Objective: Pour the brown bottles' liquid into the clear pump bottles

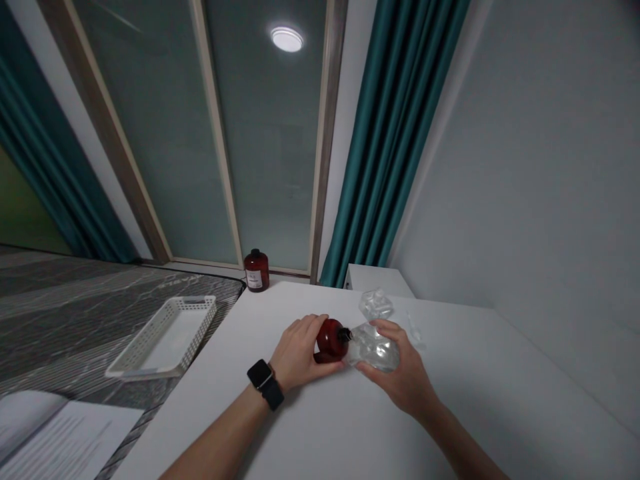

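My left hand (pixel 296 353), with a black watch on its wrist, is wrapped round a reddish-brown bottle (pixel 330 338) over the white table. The bottle is tilted, its dark neck pointing right. Facing that neck is a clear, crinkled plastic piece (pixel 375 348), perhaps a bottle or packaging. My right hand (pixel 400 373) grips this plastic between thumb and fingers. Whether the neck touches the plastic I cannot tell. Just behind lies another clear crumpled plastic piece (pixel 376 304), untouched by either hand.
A second reddish-brown bottle (pixel 257 272) with a black cap and pale label stands at the white table's (pixel 320 433) far left corner. To the left, a white perforated basket (pixel 194 333) and an open book (pixel 65 440) lie on a grey patterned surface. A grey wall (pixel 540 200) borders the right.
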Motion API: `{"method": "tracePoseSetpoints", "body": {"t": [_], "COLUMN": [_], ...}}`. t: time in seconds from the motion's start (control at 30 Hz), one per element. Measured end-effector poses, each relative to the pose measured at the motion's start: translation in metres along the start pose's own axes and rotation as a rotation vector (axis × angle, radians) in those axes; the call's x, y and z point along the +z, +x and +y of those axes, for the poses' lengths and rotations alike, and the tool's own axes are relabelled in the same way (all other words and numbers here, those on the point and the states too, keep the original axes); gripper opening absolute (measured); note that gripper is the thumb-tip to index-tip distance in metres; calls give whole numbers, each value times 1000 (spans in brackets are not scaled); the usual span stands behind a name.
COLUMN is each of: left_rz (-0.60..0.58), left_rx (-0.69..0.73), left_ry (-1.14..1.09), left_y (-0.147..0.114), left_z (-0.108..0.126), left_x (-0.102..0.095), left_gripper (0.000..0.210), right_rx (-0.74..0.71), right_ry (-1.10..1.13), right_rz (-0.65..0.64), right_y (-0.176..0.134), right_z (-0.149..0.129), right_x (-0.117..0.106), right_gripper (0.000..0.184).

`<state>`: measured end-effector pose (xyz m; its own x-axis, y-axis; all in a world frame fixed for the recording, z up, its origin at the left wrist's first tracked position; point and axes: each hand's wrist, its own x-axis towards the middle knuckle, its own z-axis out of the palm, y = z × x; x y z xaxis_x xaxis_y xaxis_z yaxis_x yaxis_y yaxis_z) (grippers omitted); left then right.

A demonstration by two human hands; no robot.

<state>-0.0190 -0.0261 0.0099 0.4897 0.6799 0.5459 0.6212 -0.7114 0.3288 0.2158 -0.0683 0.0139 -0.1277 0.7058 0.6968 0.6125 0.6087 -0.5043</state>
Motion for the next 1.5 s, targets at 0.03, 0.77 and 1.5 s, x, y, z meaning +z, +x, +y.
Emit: {"method": "tracePoseSetpoints", "body": {"t": [0.03, 0.77, 1.5], "left_rz": [1, 15, 62], "left_rx": [1, -8, -104], "left_ry": [0, -26, -187], "left_y": [0, 0, -2], "left_z": [0, 3, 12], "left_x": [0, 5, 6], "left_gripper": [75, 77, 71], "right_rx": [-5, -121, -132], "right_ry": [-8, -91, -83], "right_rz": [-6, -49, -152], "right_y": [0, 8, 29], "right_z": [0, -2, -12], "right_x": [-1, -9, -23], "right_gripper": [48, 48, 48]}}
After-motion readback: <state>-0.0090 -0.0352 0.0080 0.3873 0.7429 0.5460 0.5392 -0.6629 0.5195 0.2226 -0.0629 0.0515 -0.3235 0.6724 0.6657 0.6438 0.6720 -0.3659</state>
